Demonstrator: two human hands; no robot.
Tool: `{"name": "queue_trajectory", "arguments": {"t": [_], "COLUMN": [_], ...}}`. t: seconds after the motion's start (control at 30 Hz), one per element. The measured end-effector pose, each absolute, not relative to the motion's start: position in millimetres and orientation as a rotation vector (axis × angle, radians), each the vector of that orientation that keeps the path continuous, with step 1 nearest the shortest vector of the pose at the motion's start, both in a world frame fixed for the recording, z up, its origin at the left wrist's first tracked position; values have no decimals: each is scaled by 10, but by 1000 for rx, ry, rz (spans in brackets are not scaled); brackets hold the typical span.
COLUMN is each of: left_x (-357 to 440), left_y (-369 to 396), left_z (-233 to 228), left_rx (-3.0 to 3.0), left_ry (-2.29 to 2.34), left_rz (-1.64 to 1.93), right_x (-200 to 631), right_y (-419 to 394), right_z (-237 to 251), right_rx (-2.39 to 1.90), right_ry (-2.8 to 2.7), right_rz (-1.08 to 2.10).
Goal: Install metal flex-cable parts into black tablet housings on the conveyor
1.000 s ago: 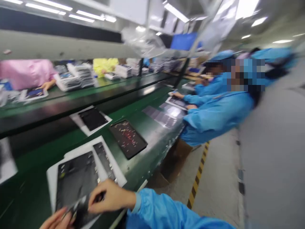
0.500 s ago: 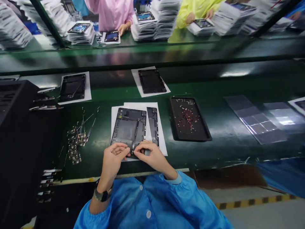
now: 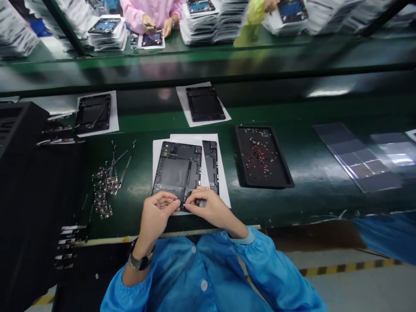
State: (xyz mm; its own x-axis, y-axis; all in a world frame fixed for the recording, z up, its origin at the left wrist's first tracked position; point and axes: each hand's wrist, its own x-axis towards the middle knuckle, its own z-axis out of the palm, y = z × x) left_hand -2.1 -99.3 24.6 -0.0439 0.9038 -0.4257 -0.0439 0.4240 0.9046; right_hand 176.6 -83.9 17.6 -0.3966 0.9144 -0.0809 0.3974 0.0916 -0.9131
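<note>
A black tablet housing (image 3: pixel 173 169) lies on white paper in front of me, its inner side up. At its near edge my left hand (image 3: pixel 158 211) is closed, thumb and index finger pinched at a tiny part too small to name. Just to the right, my right hand (image 3: pixel 208 206) pinches at the same spot, its fingertips almost meeting the left ones. Whatever sits between the fingertips is mostly hidden. Under the paper's right side, a second housing (image 3: pixel 212 162) shows partly on another white sheet.
A black tray (image 3: pixel 266 173) holds small red and metallic parts. Small circuit boards with ribbon cables (image 3: pixel 105 190) are heaped on the left. Two more housings (image 3: pixel 204 104) (image 3: pixel 93 112) lie farther back. Clear plastic sheets (image 3: pixel 357 158) lie right. Co-workers' hands (image 3: pixel 167 27) work beyond a raised ledge.
My hands stay pinched at the housing's near edge with only slight finger movement. The view has shifted a little. Across the ledge, the co-worker in pink has brought a second hand to their device.
</note>
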Motion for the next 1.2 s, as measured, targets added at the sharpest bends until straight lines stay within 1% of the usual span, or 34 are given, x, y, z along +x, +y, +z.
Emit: {"name": "queue_trajectory", "arguments": {"t": [0.63,1.2], "left_x": [-50,-7], "left_y": [-997,-1028], "left_z": [201,254], "left_rx": [788,797], "left_ry": [1324,1422], "left_rz": [883,901], "right_x": [1836,1785], "right_y": [-817,-868], "right_z": [158,169], "right_rx": [-1150,-1309], "right_ry": [-1860,-1815], "right_rz": [1363,1348]}}
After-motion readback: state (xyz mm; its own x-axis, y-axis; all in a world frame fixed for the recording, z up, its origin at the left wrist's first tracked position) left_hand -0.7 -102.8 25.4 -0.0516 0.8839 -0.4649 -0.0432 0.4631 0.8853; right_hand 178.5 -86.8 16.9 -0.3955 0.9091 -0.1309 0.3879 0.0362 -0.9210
